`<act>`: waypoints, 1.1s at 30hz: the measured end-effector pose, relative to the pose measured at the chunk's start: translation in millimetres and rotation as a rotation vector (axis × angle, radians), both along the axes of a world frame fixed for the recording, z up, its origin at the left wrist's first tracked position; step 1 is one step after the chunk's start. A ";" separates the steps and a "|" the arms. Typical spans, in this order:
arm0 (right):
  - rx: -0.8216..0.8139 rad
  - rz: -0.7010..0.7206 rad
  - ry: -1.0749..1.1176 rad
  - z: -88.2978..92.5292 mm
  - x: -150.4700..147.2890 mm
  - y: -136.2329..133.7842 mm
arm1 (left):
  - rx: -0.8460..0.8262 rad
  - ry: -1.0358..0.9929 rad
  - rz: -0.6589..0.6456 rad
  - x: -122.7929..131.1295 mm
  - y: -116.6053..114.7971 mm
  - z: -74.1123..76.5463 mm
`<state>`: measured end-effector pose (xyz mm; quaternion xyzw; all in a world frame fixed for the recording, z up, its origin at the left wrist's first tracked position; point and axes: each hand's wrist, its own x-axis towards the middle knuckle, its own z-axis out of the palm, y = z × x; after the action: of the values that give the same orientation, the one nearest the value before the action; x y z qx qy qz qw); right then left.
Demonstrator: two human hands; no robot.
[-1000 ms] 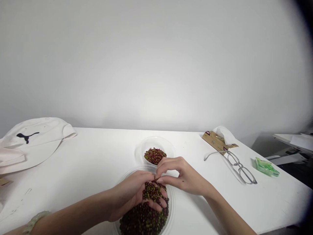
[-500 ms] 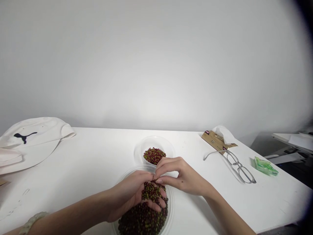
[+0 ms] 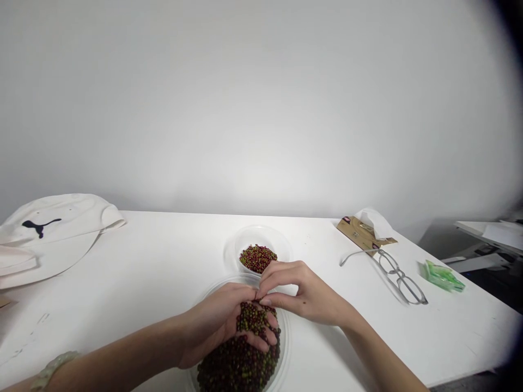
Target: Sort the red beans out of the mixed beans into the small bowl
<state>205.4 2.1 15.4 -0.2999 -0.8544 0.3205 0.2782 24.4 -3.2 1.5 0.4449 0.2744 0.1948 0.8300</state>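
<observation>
My left hand (image 3: 220, 321) is cupped, palm up, above the large clear bowl (image 3: 286, 348) and cradles a small heap of mixed red and green beans (image 3: 254, 319). A bigger pile of the same beans (image 3: 237, 367) fills the bowl beneath it. My right hand (image 3: 302, 291) comes in from the right, thumb and fingertips pinched together at the upper edge of the left palm; whatever is between them is too small to make out. Just beyond the hands stands a smaller clear bowl (image 3: 281, 239) with more red and green beans (image 3: 257, 258), partly covered by my right fingers.
A white cap (image 3: 69, 223) lies at the left of the white table (image 3: 163, 250). On the right are a brown tissue pack (image 3: 359, 233), clear-framed glasses (image 3: 396, 275) and a green plastic packet (image 3: 443, 276). A plain wall (image 3: 245, 109) rises behind.
Both hands keep nearly the same pose over the large bowl. The view has shifted very slightly; the beans and the things on the table look unchanged.
</observation>
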 end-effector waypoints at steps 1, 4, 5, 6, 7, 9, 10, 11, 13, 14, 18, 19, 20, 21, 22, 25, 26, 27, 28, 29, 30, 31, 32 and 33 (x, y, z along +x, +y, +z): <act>0.000 0.001 0.000 -0.1 -0.2 0.1 | -0.003 0.000 -0.001 0.0 0.0 0.0; 0.003 0.004 0.002 -0.3 -0.4 0.5 | -0.008 -0.003 -0.006 0.1 -0.1 -0.3; 0.003 0.004 0.002 -0.3 -0.4 0.5 | -0.007 -0.005 -0.008 0.2 -0.2 -0.2; 0.004 0.005 0.001 -0.2 -0.3 0.4 | -0.005 -0.005 -0.009 0.3 -0.3 0.1; 0.005 0.005 0.001 -0.1 -0.1 0.3 | -0.001 -0.003 -0.008 0.5 -0.4 0.6; 0.006 0.004 -0.001 0.0 0.3 0.0 | -0.002 0.006 -0.005 0.9 -0.7 2.2; 0.007 0.003 -0.004 0.0 0.5 -0.1 | -0.004 0.011 -0.003 1.1 -0.8 3.1; 0.008 0.003 -0.006 0.0 0.6 -0.1 | -0.006 0.012 -0.003 1.3 -0.9 3.9; 0.008 0.004 -0.009 -0.1 0.8 -0.2 | -0.005 0.008 -0.004 1.3 -1.0 4.7; 0.009 0.005 -0.008 0.0 0.7 -0.1 | -0.002 0.005 -0.004 1.2 -1.1 4.6; 0.016 0.008 -0.010 0.5 -0.3 0.1 | 0.006 -0.003 0.000 0.2 -1.4 2.1; 0.020 0.008 -0.011 0.7 -0.6 0.2 | 0.007 -0.006 0.000 0.0 -1.5 1.5; 0.022 0.007 -0.014 0.9 -0.8 0.3 | 0.006 -0.006 -0.001 0.0 -1.5 1.1; 0.024 0.006 -0.017 1.0 -0.8 0.3 | 0.005 -0.007 -0.001 0.1 -1.4 0.9; 0.025 0.004 -0.020 1.0 -0.7 0.4 | 0.004 -0.006 0.002 0.2 -1.3 0.9; 0.029 0.000 -0.022 0.4 0.1 0.1 | -0.001 0.001 -0.003 0.8 -0.8 1.9; 0.032 0.001 -0.023 0.1 0.3 0.0 | -0.001 0.002 -0.006 1.0 -0.7 2.4; 0.036 0.003 -0.023 -0.2 0.5 -0.1 | -0.002 0.003 -0.008 1.1 -0.7 2.9; 0.040 0.005 -0.025 -0.5 0.5 -0.2 | 0.000 0.004 -0.008 1.1 -0.6 3.4; 0.043 0.007 -0.027 -0.7 0.5 -0.3 | 0.003 0.004 -0.007 1.2 -0.5 3.9; 0.044 0.007 -0.029 -0.9 0.4 -0.3 | 0.007 0.004 -0.004 1.2 -0.4 4.2; 0.045 0.006 -0.030 -1.0 0.2 -0.3 | 0.009 0.006 -0.002 1.2 -0.4 4.5; 0.046 0.006 -0.032 -1.1 0.1 -0.1 | 0.008 0.009 -0.002 1.2 -0.3 4.6; 0.048 0.006 -0.036 -1.1 -0.1 0.0 | 0.006 0.013 -0.004 1.1 -0.2 4.6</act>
<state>205.3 2.1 14.3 -0.2964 -0.8675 0.2956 0.2690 25.5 -3.4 6.0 0.4492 0.2784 0.1912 0.8271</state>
